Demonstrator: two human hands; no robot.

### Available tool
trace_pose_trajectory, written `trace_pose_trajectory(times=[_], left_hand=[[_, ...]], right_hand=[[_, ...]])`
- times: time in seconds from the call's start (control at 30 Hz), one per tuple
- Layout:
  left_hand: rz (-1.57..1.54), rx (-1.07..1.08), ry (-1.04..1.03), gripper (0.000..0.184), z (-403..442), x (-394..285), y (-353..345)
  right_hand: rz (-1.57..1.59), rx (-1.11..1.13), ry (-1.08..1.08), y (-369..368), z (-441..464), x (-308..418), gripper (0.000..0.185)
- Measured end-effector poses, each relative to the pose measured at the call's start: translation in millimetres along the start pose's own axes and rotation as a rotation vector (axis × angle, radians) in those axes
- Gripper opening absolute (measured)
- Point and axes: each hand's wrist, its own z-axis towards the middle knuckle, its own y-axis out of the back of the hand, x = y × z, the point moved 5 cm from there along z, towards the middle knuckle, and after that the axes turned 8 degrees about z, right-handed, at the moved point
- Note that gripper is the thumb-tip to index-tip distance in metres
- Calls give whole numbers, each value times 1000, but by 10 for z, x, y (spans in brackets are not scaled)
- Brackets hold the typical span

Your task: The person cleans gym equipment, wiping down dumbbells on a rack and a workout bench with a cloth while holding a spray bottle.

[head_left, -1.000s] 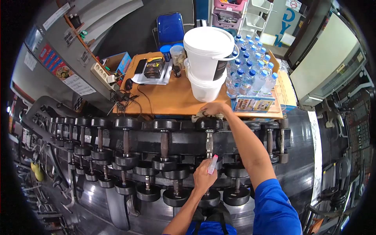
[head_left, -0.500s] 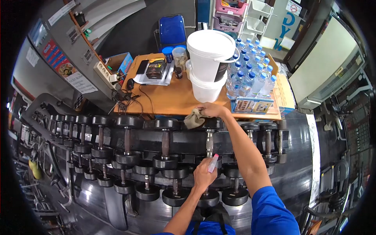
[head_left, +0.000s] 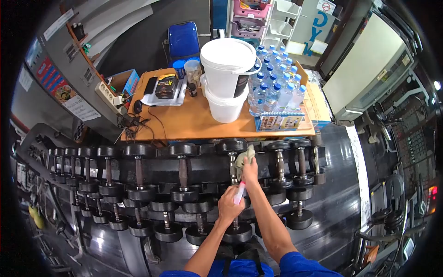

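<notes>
My left hand is closed round a small translucent bottle with a pink top, over the near end of a black dumbbell on the upper rack row. Whether that hand also touches the dumbbell cannot be made out. Just ahead and to the right, my right hand grips a crumpled beige-green cloth. The cloth lies against the right side of the dumbbell's metal handle. My hands and the bottle hide the dumbbell's near head.
Two rows of dumbbells fill the rack. Behind it stands a wooden desk with stacked white buckets, many water bottles, a desk calendar and cables. A blue chair is farther back.
My right hand has brought the cloth from the dumbbell's far head back toward me, to the right side of its handle. My left hand still holds the bottle. The view has shifted right.
</notes>
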Motion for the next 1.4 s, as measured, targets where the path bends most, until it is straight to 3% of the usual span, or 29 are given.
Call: trace_pose_trajectory(times=[0.1, 0.13, 0.17, 0.23, 0.33, 0.43, 0.47, 0.5, 0.53, 0.57, 0.63, 0.8, 0.9, 1.03, 1.13, 1.17, 1.2, 1.33, 1.4], left_hand=[[-13, 4, -12, 36, -3, 5, 33], [-5, 11, -13, 37, -6, -36, 51], [3, 17, -15, 37, 3, -58, 59], [-15, 44, 16, 39, 2, 29, 7], [-8, 55, -5, 39, -25, 92, -15], [-8, -5, -56, 40, -32, 63, 23], [-10, -23, -52, 40, -37, 62, 28], [-15, -38, -47, 40, -51, 58, 35], [-43, 107, 100, 43, -50, 125, 4], [-42, 78, 47, 43, -35, 68, 36], [-37, 19, -47, 44, -42, -22, 92], [-57, 26, -17, 45, -73, 85, 45], [-45, -7, -25, 44, -58, 58, 50], [-66, 20, 1, 38, -45, 77, 40], [-225, 127, 91, 31, 13, 216, 88], [-297, 176, 133, 28, 27, 271, 98], [-329, 75, 59, 20, 44, 254, 167], [-185, 66, 119, 11, 69, 198, 389], [-111, 66, 101, 9, 74, 207, 413]], right_hand=[[301, 108, -387, -172, 66, 138, 29], [565, 237, -372, -209, 203, 60, 18], [648, 326, -493, -152, 454, -193, 20], [649, 277, -517, -88, 274, 27, 20], [756, 397, -481, 24, 45, 149, 24], [650, 650, -628, -163, -487, 545, 33], [390, 658, -682, -229, -631, 671, 36], [263, 706, -790, -318, -499, 455, 37], [352, 709, -828, -419, -364, 307, 37], [440, 712, -864, -533, -252, 181, 38], [497, 763, -872, -778, -136, 11, 40], [572, 346, -800, -937, -163, -86, 36], [627, 500, -828, -836, -330, 263, 35], [689, 557, -758, -418, -422, 557, 34], [698, 632, -511, 34, -403, 643, 34], [662, 464, -508, 218, -493, 752, 34], [665, 446, -453, 362, -486, 784, 34], [631, 286, -361, 1165, -286, 478, 34], [625, 284, -314, 1240, -476, 669, 35]])
